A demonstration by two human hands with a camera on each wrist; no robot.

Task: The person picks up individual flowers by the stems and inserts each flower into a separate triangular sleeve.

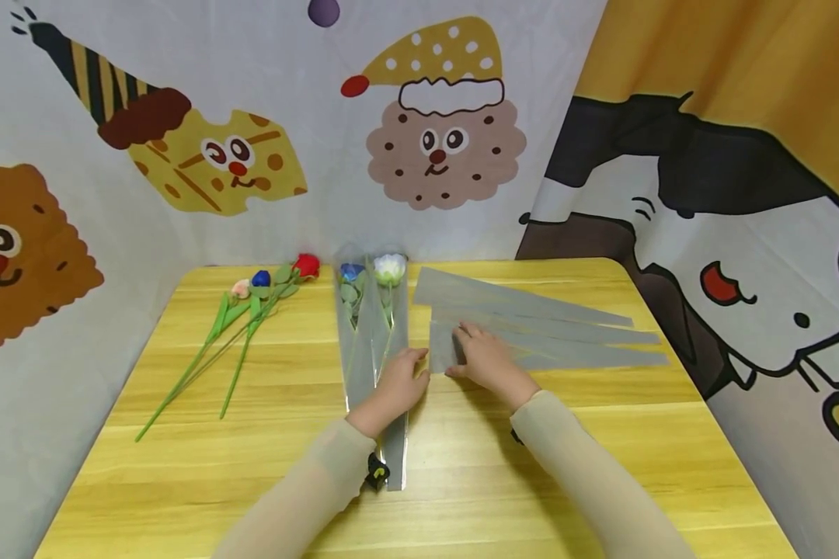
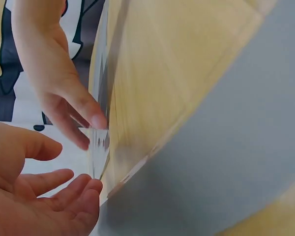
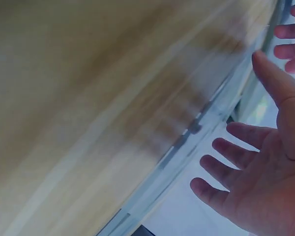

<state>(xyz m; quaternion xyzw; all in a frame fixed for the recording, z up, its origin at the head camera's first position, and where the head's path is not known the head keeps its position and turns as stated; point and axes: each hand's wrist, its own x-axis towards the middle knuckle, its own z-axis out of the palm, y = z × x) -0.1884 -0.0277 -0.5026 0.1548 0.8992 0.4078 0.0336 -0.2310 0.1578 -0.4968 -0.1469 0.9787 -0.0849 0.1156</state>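
In the head view my left hand [image 1: 400, 384] hovers over the sleeved white flower, its fingers near the left ends of the flat sleeves. Loosely bent fingers of that hand [image 2: 51, 196] hold nothing in the left wrist view. My right hand [image 1: 488, 359] is over the left part of the nearest grey translucent tapered sleeve [image 1: 587, 355]; whether it touches the sleeve is unclear. Spread fingers show on my right hand [image 3: 260, 164] in the right wrist view. A blue flower [image 1: 352, 272] and a white flower [image 1: 389, 269] lie in similar sleeves, side by side.
More flat sleeves [image 1: 503, 293] lie at the back right. On the left are loose stemmed flowers: a red rose [image 1: 307, 265], a blue one [image 1: 261, 278] and a pink one [image 1: 241, 289]. A printed cloth [image 1: 252, 233] hangs behind the wooden table [image 1: 252, 481].
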